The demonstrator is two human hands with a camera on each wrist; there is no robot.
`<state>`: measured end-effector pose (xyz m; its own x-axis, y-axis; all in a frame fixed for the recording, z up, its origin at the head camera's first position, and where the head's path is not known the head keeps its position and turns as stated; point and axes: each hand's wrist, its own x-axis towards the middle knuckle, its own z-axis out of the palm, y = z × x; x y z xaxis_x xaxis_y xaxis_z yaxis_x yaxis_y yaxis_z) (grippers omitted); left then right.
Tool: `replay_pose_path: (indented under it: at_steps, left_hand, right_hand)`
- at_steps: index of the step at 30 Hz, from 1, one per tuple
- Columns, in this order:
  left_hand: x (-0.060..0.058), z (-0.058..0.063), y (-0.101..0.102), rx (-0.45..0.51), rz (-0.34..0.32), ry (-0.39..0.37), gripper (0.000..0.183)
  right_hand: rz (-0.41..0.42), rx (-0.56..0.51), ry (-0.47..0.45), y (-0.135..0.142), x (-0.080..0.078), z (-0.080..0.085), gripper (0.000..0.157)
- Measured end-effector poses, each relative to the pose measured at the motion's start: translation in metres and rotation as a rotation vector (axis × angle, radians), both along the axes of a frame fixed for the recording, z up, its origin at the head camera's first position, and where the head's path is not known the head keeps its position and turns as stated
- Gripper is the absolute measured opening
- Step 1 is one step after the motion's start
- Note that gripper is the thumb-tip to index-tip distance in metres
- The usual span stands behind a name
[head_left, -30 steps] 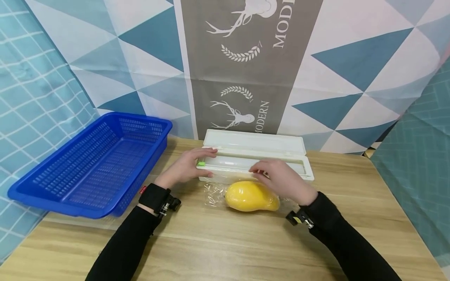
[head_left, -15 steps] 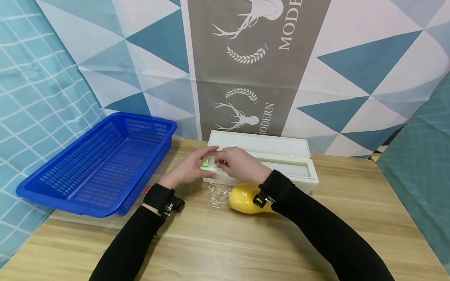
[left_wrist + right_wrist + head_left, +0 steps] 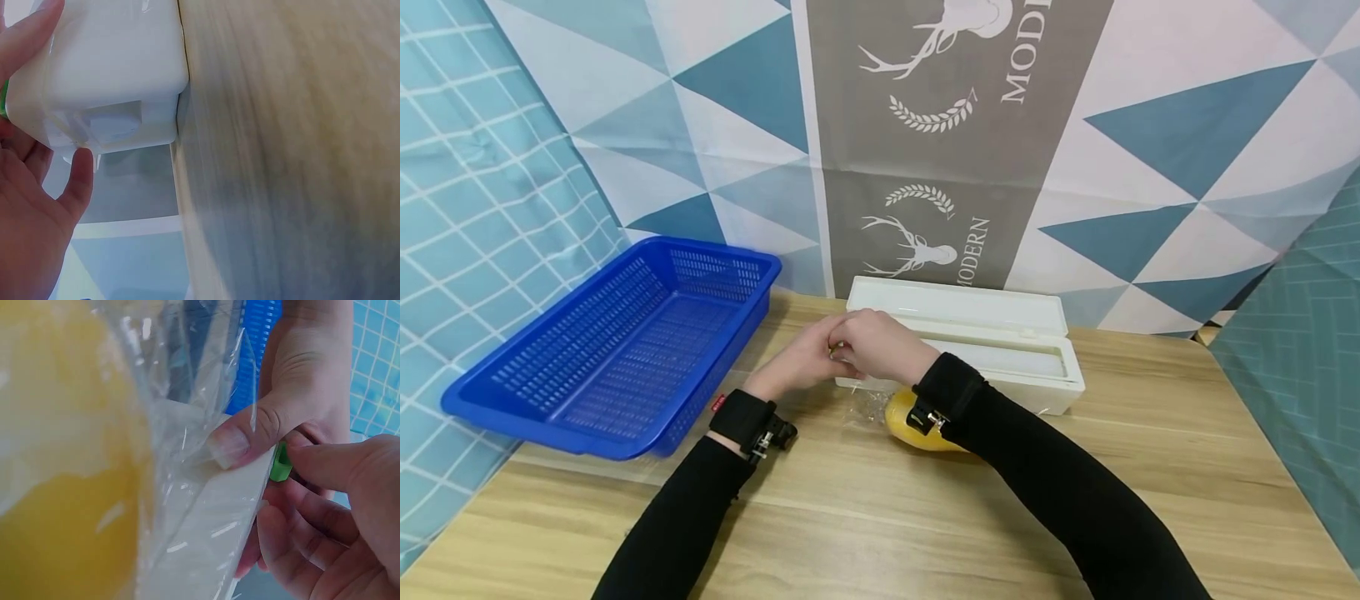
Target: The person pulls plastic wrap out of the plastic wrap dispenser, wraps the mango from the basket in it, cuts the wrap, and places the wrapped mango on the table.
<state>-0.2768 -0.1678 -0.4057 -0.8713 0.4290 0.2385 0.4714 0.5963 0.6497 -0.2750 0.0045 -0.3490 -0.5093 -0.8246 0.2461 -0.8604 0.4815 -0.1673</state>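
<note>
Drawn leftward along a white box (image 3: 1026, 390) since the earlier frame, a person's right hand (image 3: 883, 346) now overlaps the left hand (image 3: 797, 358) at the box's left end. Its thumb and fingers pinch a green piece (image 3: 282, 467) on the box's edge, while the left hand grips that end, thumb pressed on the front face over clear film (image 3: 867, 406). Just before the box lies a yellow fruit (image 3: 899, 415) wrapped in film, partly hidden by the right wrist.

Pale wood grain covers the tabletop (image 3: 850, 517). Behind it hangs a cloth of blue and white triangles (image 3: 752, 100) with a gray panel (image 3: 1000, 167); a blue gridded cloth (image 3: 475, 208) closes the left side, a teal one (image 3: 1300, 333) the right.

Counted in the scene: one box with one raised lid (image 3: 958, 304), one fruit, one blue basket (image 3: 535, 437) at left, two black sleeves (image 3: 677, 521), two wrist bands (image 3: 950, 386) and, on the panel, two deer heads, two leaf sprigs and the word "MODERN" twice, the upper one cut off.
</note>
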Motion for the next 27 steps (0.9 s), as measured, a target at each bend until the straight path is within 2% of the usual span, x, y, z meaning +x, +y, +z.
replay_pose_path:
  at_steps: [6,16,24,27]
  left_hand:
    - [-0.001,-0.001,-0.002,-0.002,-0.008,0.021,0.082]
    - [0.0,-0.001,-0.004,-0.02,-0.023,0.059,0.069]
    - [-0.003,-0.004,-0.003,-0.021,-0.07,0.12,0.062]
    - [-0.004,-0.005,-0.004,-0.017,-0.085,0.137,0.06]
  right_hand:
    - [-0.048,-0.048,-0.006,-0.002,0.0,-0.008,0.01]
    - [-0.1,-0.213,0.008,-0.001,0.004,-0.03,0.009]
    - [-0.135,-0.32,0.138,-0.003,0.01,-0.043,0.01]
    - [-0.151,-0.334,0.138,-0.004,0.011,-0.043,0.009]
